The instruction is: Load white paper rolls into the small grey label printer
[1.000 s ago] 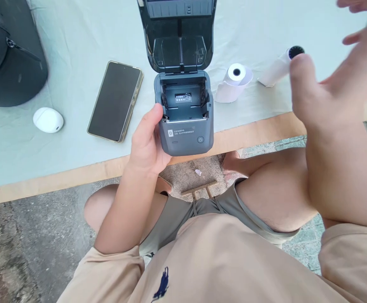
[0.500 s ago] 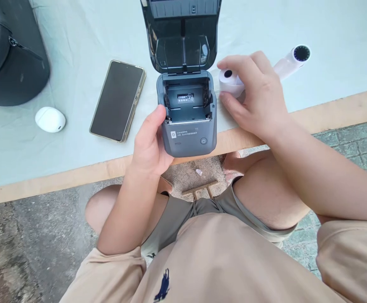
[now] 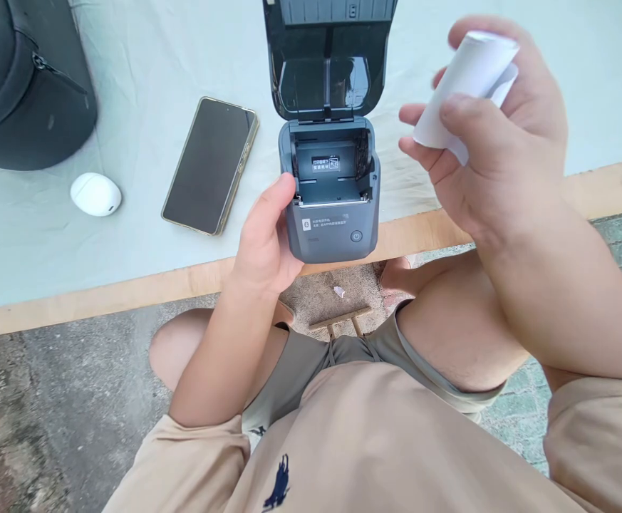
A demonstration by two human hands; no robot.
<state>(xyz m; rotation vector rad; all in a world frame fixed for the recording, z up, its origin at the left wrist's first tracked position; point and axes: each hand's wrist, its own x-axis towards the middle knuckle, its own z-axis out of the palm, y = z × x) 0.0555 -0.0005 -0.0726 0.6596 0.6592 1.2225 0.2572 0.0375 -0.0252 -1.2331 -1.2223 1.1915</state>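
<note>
Right then, the right hand (image 3: 497, 142) had fingers and thumb clamped round a white paper roll (image 3: 463, 89), held up off the table, approx 2 o'clock from the grey printer (image 3: 335, 206). Roll's long axis ran slantwise, upper end toward 1 o'clock. Printer's lid stood open w/ the bay bare, facing up. Left hand (image 3: 265, 239) gripped the printer's left side at the table edge (image 3: 129, 288). Phone (image 3: 211, 165) lay at 9 o'clock from it.
</note>
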